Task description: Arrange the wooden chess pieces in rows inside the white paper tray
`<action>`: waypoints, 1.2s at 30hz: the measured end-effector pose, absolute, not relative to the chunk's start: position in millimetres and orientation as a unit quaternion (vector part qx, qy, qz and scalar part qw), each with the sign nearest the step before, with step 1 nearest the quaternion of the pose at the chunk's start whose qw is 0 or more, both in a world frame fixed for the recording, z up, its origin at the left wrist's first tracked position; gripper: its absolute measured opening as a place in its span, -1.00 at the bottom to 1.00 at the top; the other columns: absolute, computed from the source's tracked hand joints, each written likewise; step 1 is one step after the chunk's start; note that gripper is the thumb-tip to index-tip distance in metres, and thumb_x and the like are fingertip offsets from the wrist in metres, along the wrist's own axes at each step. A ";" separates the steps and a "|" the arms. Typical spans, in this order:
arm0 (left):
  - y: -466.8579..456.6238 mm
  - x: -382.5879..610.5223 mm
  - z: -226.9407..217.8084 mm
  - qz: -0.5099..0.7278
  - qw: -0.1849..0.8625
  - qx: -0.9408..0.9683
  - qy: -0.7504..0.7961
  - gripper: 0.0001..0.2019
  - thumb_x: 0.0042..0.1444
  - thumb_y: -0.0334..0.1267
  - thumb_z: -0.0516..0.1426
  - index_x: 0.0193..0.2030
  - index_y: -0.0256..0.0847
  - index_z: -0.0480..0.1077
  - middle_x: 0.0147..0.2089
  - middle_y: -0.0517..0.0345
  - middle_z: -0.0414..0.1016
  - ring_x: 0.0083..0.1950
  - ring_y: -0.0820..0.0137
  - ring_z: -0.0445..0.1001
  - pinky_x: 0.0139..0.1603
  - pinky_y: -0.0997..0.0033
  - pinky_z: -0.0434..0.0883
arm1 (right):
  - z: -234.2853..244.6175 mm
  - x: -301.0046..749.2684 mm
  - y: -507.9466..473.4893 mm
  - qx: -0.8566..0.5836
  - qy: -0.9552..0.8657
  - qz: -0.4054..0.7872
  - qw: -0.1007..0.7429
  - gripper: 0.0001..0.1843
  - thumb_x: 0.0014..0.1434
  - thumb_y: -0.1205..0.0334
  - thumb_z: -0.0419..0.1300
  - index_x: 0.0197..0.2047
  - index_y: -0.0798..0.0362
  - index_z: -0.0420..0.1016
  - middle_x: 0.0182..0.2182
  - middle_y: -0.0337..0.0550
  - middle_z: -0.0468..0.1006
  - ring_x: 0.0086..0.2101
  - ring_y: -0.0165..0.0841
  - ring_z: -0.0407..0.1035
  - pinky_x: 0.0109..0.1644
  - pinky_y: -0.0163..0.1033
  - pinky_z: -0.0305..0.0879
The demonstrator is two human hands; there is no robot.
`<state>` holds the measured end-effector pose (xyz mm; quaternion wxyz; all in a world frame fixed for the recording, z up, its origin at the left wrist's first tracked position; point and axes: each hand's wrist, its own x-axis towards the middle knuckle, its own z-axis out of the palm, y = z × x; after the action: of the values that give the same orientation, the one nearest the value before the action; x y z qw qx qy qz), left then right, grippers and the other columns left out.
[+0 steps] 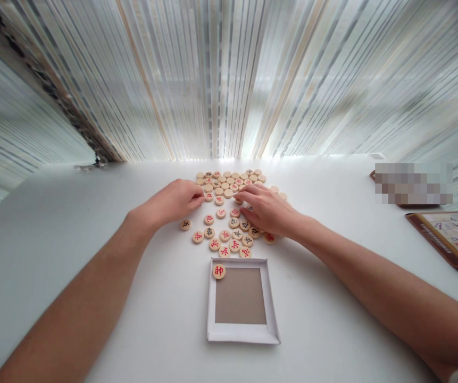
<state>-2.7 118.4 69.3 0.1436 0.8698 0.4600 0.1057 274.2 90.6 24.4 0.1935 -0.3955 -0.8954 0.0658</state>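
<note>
Two bare hands reach into a big bunch of round wooden Chinese chess pieces (224, 186) on a white table (53, 250). The left hand (171, 203) comes in from the left, and its fingers (197, 194) are bent a little, with the tips right at the edge of the bunch. The right hand (266, 210) comes in from the right, and its fingers (248, 191) stretch out over the pieces. Neither hand is a tight fist. I can't tell if either one is pinching a piece, because the fingers cover what is under them.

The pieces lie flat. Many near the front show red or black marks, and the ones at the far side are packed close and touch each other. Just below the bunch sits a white paper tray (236, 332) with a brown bottom. One piece with a red mark (219, 271) lies in its top left corner. Off to the right are a brown-edged card (450, 239) and a blurred thing (412, 183) behind it.

Right now, the hands seem to be working in the bunch, not at the tray. To lift a piece, fingers would need to close on its round edge.
</note>
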 end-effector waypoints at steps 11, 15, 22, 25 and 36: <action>127.2 -10.8 58.2 0.154 0.157 0.839 0.498 -0.82 0.31 -0.20 0.23 -0.14 -0.15 0.68 -0.17 0.04 0.76 -0.19 0.24 0.67 -0.15 0.30 0.49 | 20.1 271.4 92.8 -0.419 -0.891 0.017 0.176 -0.67 0.56 0.21 0.02 -0.14 0.10 0.56 -0.18 0.12 0.60 -0.15 -0.07 0.39 -0.07 -0.05 0.27; 130.6 -13.8 53.3 0.166 0.151 0.840 0.494 -0.83 0.30 -0.19 0.25 -0.18 -0.15 0.68 -0.22 0.06 0.75 -0.24 0.27 0.64 -0.20 0.32 0.47 | 16.3 270.7 93.5 -0.443 -0.878 0.019 0.182 -0.68 0.54 0.24 0.03 -0.23 0.06 0.51 -0.20 0.08 0.58 -0.16 -0.07 0.37 -0.08 -0.03 0.23; 133.5 -15.3 49.9 0.183 0.126 0.843 0.489 -0.85 0.29 -0.22 0.24 -0.21 -0.15 0.67 -0.25 0.09 0.71 -0.26 0.28 0.61 -0.17 0.31 0.48 | 13.6 273.9 96.2 -0.487 -0.845 0.023 0.221 -0.72 0.48 0.21 0.11 -0.27 0.04 0.53 -0.15 0.12 0.58 -0.12 -0.02 0.38 -0.04 0.06 0.28; 134.1 -13.3 48.4 0.205 0.094 0.838 0.497 -0.78 0.35 -0.21 0.19 -0.08 -0.21 0.68 -0.11 -0.04 0.69 -0.15 0.21 0.62 -0.02 0.20 0.51 | 16.4 279.9 101.2 -0.497 -0.833 0.024 0.244 -0.72 0.49 0.24 0.09 -0.22 0.07 0.57 -0.19 0.11 0.59 -0.17 -0.04 0.40 -0.06 0.06 0.34; 137.6 -9.0 32.6 0.179 0.059 0.869 0.458 -0.65 0.43 -0.31 0.05 0.07 -0.21 0.67 0.13 -0.14 0.69 0.21 0.01 0.52 0.32 -0.06 0.44 | 9.6 289.7 108.1 -0.484 -0.851 0.025 0.205 -0.57 0.46 0.36 0.07 0.25 0.01 0.63 0.23 0.22 0.50 0.12 0.14 0.32 0.17 0.30 0.34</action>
<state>-9.0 137.6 32.6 0.0587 0.8687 0.4581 0.1788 289.7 108.1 9.6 0.2053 -0.4836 -0.8505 0.0252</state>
